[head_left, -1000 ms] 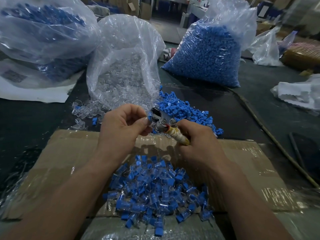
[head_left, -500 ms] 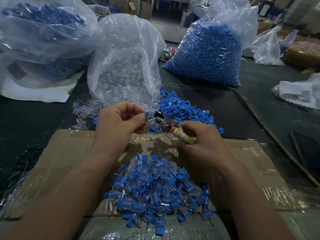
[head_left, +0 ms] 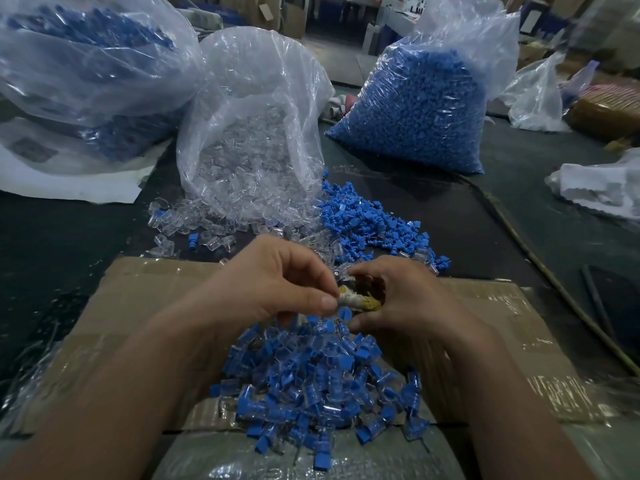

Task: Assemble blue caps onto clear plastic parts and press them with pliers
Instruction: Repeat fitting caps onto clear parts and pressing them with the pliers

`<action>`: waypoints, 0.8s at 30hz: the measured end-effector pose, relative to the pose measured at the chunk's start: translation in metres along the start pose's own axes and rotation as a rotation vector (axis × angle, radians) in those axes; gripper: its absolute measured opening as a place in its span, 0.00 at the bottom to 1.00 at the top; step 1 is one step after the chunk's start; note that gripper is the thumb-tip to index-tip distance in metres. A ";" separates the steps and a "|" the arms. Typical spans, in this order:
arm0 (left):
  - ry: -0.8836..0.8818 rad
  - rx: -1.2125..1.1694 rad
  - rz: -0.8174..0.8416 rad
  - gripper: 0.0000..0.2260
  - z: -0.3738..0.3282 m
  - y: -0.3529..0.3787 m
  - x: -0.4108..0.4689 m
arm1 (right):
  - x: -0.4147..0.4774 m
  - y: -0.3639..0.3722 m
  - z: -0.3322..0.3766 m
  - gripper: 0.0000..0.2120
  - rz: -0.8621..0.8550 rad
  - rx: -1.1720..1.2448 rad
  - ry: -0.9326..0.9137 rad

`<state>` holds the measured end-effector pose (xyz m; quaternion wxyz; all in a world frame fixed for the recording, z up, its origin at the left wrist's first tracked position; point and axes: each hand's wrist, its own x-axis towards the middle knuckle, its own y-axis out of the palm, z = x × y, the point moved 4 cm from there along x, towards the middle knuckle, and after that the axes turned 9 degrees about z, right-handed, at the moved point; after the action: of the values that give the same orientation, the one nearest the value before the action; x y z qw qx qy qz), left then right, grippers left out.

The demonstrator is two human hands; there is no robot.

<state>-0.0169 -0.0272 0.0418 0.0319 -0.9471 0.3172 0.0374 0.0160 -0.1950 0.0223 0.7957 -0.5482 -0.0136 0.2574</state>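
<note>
My right hand (head_left: 405, 299) grips the pliers (head_left: 362, 302) by their yellow taped handle; the jaws are hidden behind my fingers. My left hand (head_left: 277, 282) has curled fingers, and its thumb and forefinger pinch at the pale end of that handle. Both hands hover just above a pile of capped clear parts (head_left: 311, 386) on the taped cardboard (head_left: 145, 299). Loose blue caps (head_left: 374, 230) and loose clear parts (head_left: 194, 230) lie on the dark table beyond my hands.
An open bag of clear parts (head_left: 256, 133) stands behind the loose ones. A full bag of blue caps (head_left: 415, 109) sits back right, another bag (head_left: 86, 64) back left. A thin cable (head_left: 540, 271) and crumpled white plastic (head_left: 595, 188) lie to the right.
Both hands dropped from above the loose caps toward me, over the pile of capped parts. The pliers tilted, hiding the jaws, and my left thumb now meets the handle's end.
</note>
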 end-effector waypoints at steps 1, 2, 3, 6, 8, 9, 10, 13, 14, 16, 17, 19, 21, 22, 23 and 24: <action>-0.011 0.024 0.032 0.06 0.001 0.000 0.000 | 0.000 0.000 0.000 0.35 0.006 -0.004 -0.005; -0.021 0.056 0.065 0.07 0.003 0.000 0.001 | 0.000 0.000 0.000 0.35 0.013 -0.007 -0.010; -0.029 0.091 0.100 0.07 0.004 0.001 0.001 | 0.000 0.000 0.000 0.35 0.023 -0.010 -0.015; -0.023 0.146 0.181 0.06 0.005 0.007 0.003 | 0.000 0.000 -0.001 0.37 0.049 -0.007 -0.026; -0.004 0.138 0.193 0.05 0.006 0.008 0.003 | -0.001 0.000 -0.004 0.37 0.063 0.018 -0.034; 0.000 0.127 0.171 0.06 0.005 0.007 0.003 | -0.002 0.000 -0.006 0.36 0.069 0.058 -0.032; 0.004 0.118 0.117 0.07 0.006 0.005 0.003 | -0.002 0.000 -0.008 0.33 0.069 0.118 -0.022; 0.000 0.019 -0.232 0.04 0.012 -0.013 0.004 | -0.002 -0.003 -0.015 0.23 0.028 0.274 0.013; -0.016 -0.001 -0.394 0.02 0.017 -0.021 0.004 | -0.002 -0.003 -0.016 0.21 0.011 0.281 0.014; -0.040 0.227 -0.702 0.09 0.023 -0.040 0.001 | 0.000 -0.004 -0.015 0.17 -0.018 0.252 -0.001; -0.041 0.368 -0.781 0.10 0.023 -0.047 -0.001 | 0.000 -0.005 -0.014 0.16 -0.033 0.236 -0.008; -0.048 0.501 -0.836 0.07 0.023 -0.057 -0.002 | 0.000 -0.007 -0.013 0.14 -0.076 0.221 -0.016; -0.093 0.603 -0.843 0.09 0.027 -0.064 -0.001 | 0.000 -0.011 -0.014 0.13 -0.152 0.211 -0.016; -0.123 0.661 -0.831 0.10 0.029 -0.065 0.000 | -0.001 -0.013 -0.015 0.12 -0.196 0.205 -0.012; -0.145 0.706 -0.811 0.11 0.030 -0.065 0.000 | -0.001 -0.015 -0.016 0.11 -0.238 0.201 -0.006; -0.162 0.733 -0.782 0.12 0.030 -0.064 0.001 | -0.002 -0.016 -0.017 0.10 -0.271 0.202 0.003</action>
<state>0.0209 0.0254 0.0138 0.3962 -0.9153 -0.0703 -0.0177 0.0261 -0.2150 0.0303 0.8742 -0.4588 -0.0604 0.1471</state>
